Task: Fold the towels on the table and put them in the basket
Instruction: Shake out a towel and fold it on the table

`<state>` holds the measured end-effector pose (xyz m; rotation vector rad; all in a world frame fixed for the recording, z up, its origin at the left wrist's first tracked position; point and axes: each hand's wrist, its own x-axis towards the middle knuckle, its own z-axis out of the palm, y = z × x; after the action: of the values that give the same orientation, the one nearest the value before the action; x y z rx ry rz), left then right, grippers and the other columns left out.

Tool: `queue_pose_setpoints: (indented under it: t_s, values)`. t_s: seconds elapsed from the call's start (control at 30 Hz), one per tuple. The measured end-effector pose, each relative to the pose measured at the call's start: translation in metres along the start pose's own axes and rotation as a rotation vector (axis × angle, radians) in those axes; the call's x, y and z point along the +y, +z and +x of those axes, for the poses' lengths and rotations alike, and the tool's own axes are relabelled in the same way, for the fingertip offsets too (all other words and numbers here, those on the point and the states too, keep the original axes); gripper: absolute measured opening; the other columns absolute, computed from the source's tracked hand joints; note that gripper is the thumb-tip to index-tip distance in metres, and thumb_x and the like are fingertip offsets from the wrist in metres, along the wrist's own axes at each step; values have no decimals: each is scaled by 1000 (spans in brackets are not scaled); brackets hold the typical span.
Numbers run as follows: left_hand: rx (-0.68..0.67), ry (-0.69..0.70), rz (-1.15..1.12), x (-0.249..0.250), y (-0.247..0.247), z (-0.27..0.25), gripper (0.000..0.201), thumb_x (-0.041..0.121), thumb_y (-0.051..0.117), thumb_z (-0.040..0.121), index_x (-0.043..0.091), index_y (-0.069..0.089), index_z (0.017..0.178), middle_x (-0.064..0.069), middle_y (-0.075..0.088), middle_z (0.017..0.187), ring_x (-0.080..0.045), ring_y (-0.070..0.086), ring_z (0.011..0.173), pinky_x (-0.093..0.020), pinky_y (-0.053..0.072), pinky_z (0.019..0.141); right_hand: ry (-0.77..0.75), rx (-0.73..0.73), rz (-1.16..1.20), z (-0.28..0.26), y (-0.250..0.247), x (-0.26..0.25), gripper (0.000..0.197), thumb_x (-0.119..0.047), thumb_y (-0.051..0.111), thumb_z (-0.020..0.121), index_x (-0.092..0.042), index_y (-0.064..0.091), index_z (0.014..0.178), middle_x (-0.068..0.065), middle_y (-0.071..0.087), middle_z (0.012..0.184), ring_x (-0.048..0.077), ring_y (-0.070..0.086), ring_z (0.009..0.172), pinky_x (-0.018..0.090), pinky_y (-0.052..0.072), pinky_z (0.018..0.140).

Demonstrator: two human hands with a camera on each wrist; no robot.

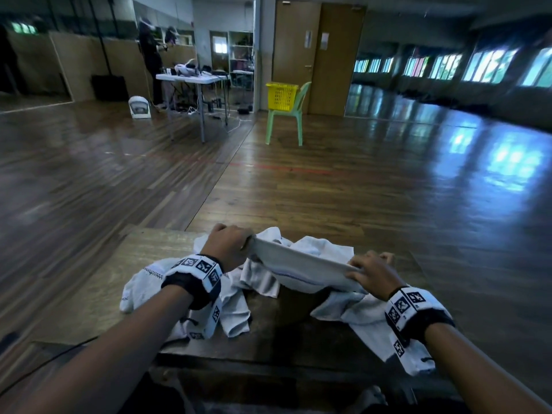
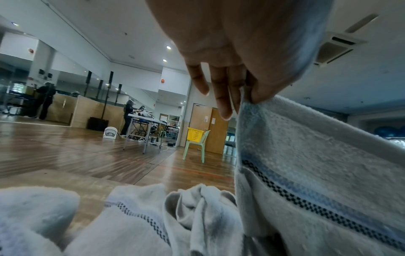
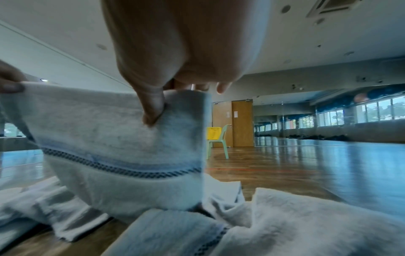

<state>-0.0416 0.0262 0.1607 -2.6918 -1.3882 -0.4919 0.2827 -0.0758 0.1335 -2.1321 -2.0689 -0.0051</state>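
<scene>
Here the left hand [image 1: 228, 246] and right hand [image 1: 373, 271] each pinch one end of a white towel [image 1: 301, 267], stretched between them above the table [image 1: 98, 282]. If one pinch slackens, I judge the edge would drop onto the loose towels [image 1: 143, 286] beneath the hands and the fold would go crooked. The towel's long axis runs hand to hand, its checked stripe [image 3: 122, 168] parallel below the held edge. The yellow basket [image 1: 281, 95] sits far beyond both hands
</scene>
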Motion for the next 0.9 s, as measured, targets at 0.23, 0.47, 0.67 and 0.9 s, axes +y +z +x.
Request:
queue_pose_setpoints:
  t_s: [0.23,0.47,0.67,0.9]
  values:
    - [19,-40,-1,-13,-40,18,23,25,38,95,20,59,100,2,67,98,-21,59,92,-33,31,88,103,56,-40,2,-50,28,18,-40,50,86,-46,48,69,-7,63,91,17,52,99,30,12,73]
    - [268,-8,18,-8,-168,75,13,20,42,92,23,54,92,-2,67,99,-26,60,94,-30,24,77,-3,427,-46,33,-200,9,21,-21,51,92,-20,71,101,0,66,104,21,53,107,30,12,74]
    - [414,95,101,1,-314,100,18,17,49,90,16,65,99,-2,68,95,-21,60,81,-28,40,69,-114,578,81,22,-344,-16,9,-11,60,88,-12,67,94,-1,60,87,22,58,92,25,33,80]
    - [541,184,65,7,-425,101,17,14,52,91,9,66,100,-5,64,88,-23,58,78,-28,41,68,-206,766,113,-6,-464,-36,12,-8,65,84,-20,63,83,-2,62,76,19,58,76,32,43,73]
